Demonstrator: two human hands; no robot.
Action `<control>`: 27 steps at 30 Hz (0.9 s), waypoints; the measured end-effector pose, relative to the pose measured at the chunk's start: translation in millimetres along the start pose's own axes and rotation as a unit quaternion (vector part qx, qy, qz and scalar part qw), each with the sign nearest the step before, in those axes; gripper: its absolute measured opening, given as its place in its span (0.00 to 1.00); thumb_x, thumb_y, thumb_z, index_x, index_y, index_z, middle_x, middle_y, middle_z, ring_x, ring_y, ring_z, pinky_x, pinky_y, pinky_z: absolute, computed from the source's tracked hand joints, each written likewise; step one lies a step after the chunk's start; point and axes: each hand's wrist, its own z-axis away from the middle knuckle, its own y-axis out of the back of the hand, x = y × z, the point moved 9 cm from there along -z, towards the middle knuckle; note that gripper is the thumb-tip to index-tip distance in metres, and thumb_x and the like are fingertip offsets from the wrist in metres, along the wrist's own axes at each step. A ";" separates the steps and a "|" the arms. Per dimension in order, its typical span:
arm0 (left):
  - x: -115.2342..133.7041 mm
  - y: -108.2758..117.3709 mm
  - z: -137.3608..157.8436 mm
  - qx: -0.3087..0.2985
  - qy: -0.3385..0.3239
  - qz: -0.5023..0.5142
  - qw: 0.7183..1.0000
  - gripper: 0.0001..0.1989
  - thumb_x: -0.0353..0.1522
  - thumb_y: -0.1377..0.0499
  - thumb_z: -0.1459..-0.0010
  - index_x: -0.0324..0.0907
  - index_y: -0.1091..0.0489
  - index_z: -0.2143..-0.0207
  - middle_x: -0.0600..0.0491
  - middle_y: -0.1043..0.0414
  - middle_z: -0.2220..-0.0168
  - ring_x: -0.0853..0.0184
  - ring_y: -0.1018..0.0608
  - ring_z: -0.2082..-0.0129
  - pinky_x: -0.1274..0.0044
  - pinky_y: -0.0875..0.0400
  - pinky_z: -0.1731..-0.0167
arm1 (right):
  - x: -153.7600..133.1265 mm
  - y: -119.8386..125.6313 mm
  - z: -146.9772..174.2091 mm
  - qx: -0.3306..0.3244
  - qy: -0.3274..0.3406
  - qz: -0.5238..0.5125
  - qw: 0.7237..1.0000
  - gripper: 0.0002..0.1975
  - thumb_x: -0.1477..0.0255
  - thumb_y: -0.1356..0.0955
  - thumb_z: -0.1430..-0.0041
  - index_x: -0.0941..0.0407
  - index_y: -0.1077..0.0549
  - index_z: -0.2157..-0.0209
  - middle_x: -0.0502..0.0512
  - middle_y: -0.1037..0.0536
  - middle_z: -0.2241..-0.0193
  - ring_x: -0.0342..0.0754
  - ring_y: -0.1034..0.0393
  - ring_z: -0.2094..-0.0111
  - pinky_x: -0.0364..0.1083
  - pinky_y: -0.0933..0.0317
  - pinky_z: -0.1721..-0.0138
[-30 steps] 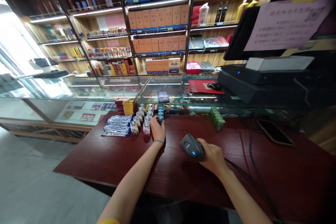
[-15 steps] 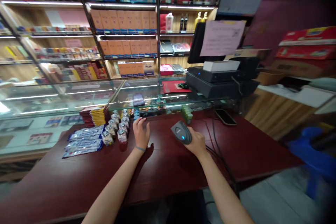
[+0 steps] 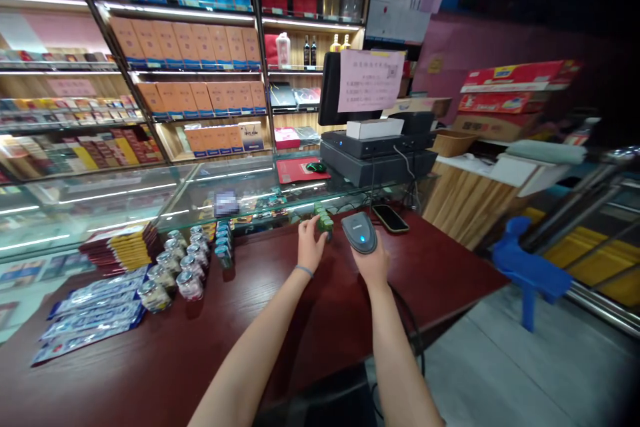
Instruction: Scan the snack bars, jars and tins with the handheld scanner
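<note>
My right hand [image 3: 373,260] grips a grey barcode scanner [image 3: 360,232] with a blue light on top, its cable running down over the counter. My left hand [image 3: 310,245] reaches to a short row of small green packs [image 3: 324,216]. Its thumb and fingers are apart at the near end of that row; whether they touch a pack I cannot tell. To the left stand a row of small blue containers [image 3: 223,243] and two rows of small lidded jars [image 3: 190,285]. Beyond them lie long blue-and-white packets [image 3: 95,310] and stacked red and yellow packs [image 3: 131,245].
A phone [image 3: 391,219] lies on the dark red counter [image 3: 210,353] right of the scanner. Behind are a glass display case [image 3: 240,177], a computer mouse [image 3: 316,167] and a monitor [image 3: 330,90]. A blue stool [image 3: 533,267] stands on the floor at right.
My left hand has moved right, from beside the jars and blue containers to the green packs. The scanner, still in my right hand, is now nearer the phone. The view has swung right.
</note>
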 end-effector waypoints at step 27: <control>-8.6 14.1 9.9 0.077 0.068 0.084 0.991 0.13 0.30 0.39 0.44 0.43 0.34 0.55 0.49 0.34 0.59 0.66 0.28 0.60 0.72 0.29 0.57 | -4.4 -0.4 6.8 0.007 0.021 -0.003 1.000 0.18 0.61 0.31 0.48 0.57 0.29 0.59 0.56 0.24 0.78 0.54 0.28 0.78 0.46 0.40 0.76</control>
